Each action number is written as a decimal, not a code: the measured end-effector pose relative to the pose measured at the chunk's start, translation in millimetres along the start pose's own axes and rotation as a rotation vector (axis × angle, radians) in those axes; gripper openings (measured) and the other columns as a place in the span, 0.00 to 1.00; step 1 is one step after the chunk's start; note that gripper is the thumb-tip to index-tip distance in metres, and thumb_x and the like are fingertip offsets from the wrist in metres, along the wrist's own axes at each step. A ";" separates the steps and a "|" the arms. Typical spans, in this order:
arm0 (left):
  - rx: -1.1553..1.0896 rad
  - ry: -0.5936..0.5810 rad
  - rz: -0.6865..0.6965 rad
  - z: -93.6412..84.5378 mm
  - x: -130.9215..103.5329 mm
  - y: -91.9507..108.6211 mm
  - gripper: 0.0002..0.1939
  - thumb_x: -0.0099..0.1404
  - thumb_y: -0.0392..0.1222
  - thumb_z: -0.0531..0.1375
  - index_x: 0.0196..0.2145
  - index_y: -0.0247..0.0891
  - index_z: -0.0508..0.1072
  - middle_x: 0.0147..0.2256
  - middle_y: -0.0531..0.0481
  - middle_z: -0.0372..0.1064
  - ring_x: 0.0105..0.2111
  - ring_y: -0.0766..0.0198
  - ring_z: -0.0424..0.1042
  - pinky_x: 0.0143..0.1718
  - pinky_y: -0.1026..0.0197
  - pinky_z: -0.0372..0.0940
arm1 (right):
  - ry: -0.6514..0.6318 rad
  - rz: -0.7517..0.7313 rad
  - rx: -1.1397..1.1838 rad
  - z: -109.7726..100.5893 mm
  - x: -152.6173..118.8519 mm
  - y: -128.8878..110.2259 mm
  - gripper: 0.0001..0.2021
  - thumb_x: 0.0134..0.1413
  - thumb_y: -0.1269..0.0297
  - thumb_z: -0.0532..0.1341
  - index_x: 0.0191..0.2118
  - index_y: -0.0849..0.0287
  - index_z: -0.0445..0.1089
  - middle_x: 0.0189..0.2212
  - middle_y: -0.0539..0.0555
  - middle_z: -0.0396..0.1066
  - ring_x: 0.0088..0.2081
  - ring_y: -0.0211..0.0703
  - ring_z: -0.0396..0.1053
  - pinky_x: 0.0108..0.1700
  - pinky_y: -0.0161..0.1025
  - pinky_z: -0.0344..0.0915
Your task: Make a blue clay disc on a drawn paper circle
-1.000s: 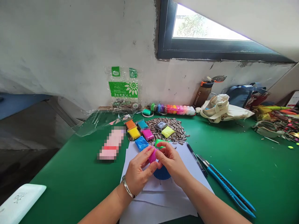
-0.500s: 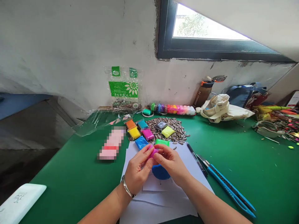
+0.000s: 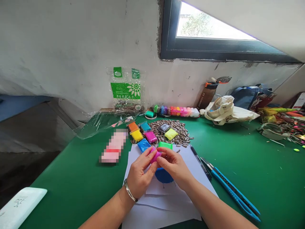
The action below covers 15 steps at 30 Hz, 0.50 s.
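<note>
A small lump of pink clay (image 3: pixel 155 156) is pinched between the fingertips of my left hand (image 3: pixel 140 171) and my right hand (image 3: pixel 175 167). Both hands hold it over white paper (image 3: pixel 154 216). Just beneath, a round blue piece (image 3: pixel 164 176) is partly covered by my fingers. Beyond the hands lie a blue packet (image 3: pixel 144 145) and a green packet (image 3: pixel 165 145). Farther back, orange, yellow (image 3: pixel 136 135), teal and magenta (image 3: pixel 151 137) packets sit beside a pile of sunflower seeds (image 3: pixel 181 127), with a lime packet (image 3: pixel 171 134) on the pile.
Right of the paper are a black pen (image 3: pixel 196 156) and blue-handled tweezers (image 3: pixel 234 192). A white device (image 3: pixel 23 205) lies front left. Along the wall stand a seed bag (image 3: pixel 126 90), a clay row (image 3: pixel 183 111), a bottle (image 3: pixel 207 95) and a cloth bag (image 3: pixel 221 111).
</note>
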<state>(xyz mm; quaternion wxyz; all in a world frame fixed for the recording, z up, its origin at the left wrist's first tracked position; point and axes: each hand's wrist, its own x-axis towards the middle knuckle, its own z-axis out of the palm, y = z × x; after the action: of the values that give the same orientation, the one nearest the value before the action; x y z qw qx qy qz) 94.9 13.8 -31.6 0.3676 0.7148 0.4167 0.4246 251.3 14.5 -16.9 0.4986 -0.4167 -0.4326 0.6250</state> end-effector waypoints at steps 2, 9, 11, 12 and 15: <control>0.000 0.000 -0.004 0.0 0.2 -0.7 0.20 0.66 0.42 0.56 0.55 0.47 0.66 0.59 0.49 0.58 0.58 0.55 0.58 0.55 0.53 0.62 | -0.007 0.002 0.004 -0.1 -0.5 -0.3 0.17 0.47 0.60 0.65 0.44 0.59 0.69 0.29 0.48 0.71 0.31 0.36 0.69 0.37 0.36 0.68; -0.025 0.014 -0.028 -1.6 0.9 -1.4 0.19 0.65 0.43 0.56 0.55 0.45 0.67 0.58 0.48 0.59 0.58 0.55 0.59 0.54 0.54 0.63 | -0.051 -0.007 0.035 1.0 -0.7 -1.3 0.19 0.46 0.61 0.66 0.45 0.60 0.69 0.32 0.51 0.73 0.33 0.38 0.70 0.40 0.39 0.68; -0.029 0.015 -0.042 -2.4 1.3 -0.2 0.19 0.65 0.43 0.56 0.54 0.45 0.67 0.58 0.48 0.59 0.58 0.55 0.59 0.54 0.54 0.63 | -0.061 -0.008 0.030 0.3 0.0 -0.9 0.20 0.46 0.61 0.66 0.46 0.60 0.69 0.32 0.51 0.73 0.33 0.38 0.70 0.40 0.40 0.67; -0.032 0.016 -0.049 -2.6 1.6 0.6 0.19 0.65 0.43 0.56 0.54 0.45 0.67 0.58 0.48 0.59 0.58 0.55 0.59 0.54 0.55 0.63 | -0.061 -0.009 0.025 -0.3 0.4 -0.5 0.20 0.46 0.61 0.66 0.46 0.59 0.69 0.33 0.51 0.73 0.33 0.39 0.70 0.40 0.40 0.67; -0.045 0.020 -0.064 -2.8 2.3 3.3 0.19 0.65 0.44 0.57 0.53 0.44 0.68 0.58 0.48 0.60 0.58 0.55 0.59 0.54 0.55 0.64 | -0.064 -0.010 0.013 -2.9 1.6 1.6 0.20 0.46 0.61 0.66 0.47 0.59 0.69 0.33 0.52 0.73 0.33 0.39 0.70 0.40 0.41 0.67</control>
<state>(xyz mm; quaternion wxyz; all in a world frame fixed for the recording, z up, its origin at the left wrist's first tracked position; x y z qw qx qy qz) 93.9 15.1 -26.9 0.3930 0.6883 0.4334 0.4291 253.3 16.3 -19.5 0.4903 -0.3912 -0.4463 0.6382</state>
